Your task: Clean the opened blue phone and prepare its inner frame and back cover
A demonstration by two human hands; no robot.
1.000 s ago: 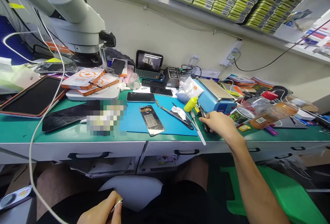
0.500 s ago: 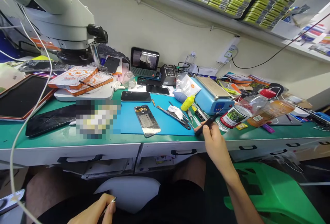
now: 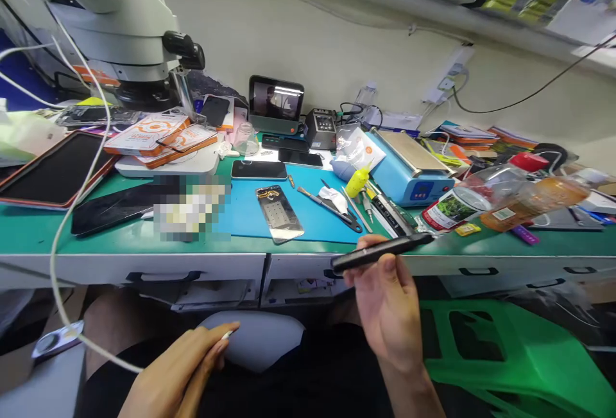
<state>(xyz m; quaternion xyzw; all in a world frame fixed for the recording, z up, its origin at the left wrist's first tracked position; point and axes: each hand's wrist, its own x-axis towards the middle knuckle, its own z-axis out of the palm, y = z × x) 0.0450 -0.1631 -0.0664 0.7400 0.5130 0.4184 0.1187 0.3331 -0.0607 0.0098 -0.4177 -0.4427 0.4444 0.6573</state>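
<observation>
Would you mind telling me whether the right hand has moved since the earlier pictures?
Yes. The right hand has come off the green bench top toward the person, lifting a black pen-shaped tool past the bench's front edge.

Green-topped workbench with white drawers, cluttered.
On it: blue rubber mat, black tablet in orange case, blue heating plate box, tipped clear plastic bottles, white microscope base.

The right hand holds a black pen-shaped tool level before the green bench.
</observation>
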